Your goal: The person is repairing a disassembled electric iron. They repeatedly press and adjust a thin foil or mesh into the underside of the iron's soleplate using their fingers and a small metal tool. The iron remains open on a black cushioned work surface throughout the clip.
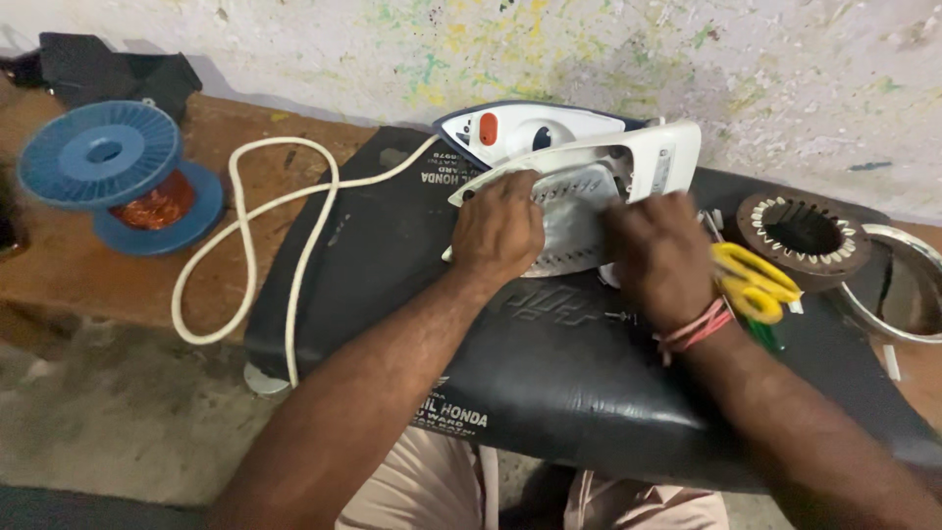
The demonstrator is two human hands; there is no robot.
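The left hand [497, 231] has its fingers curled over the metal plate of a white and blue iron [574, 167], gripping its near edge. The right hand [659, 257] lies just beside it, fingers bent down onto the same plate; whether they grip it I cannot tell. The iron lies on its side on a black seat cushion [392, 255], its white cord [250, 245] looping off to the left. Yellow-handled scissors [754, 280] lie by the right wrist. A blue spool of copper wire [118, 177] stands on the table [59, 280], a ring-shaped motor core [803, 236] to the right.
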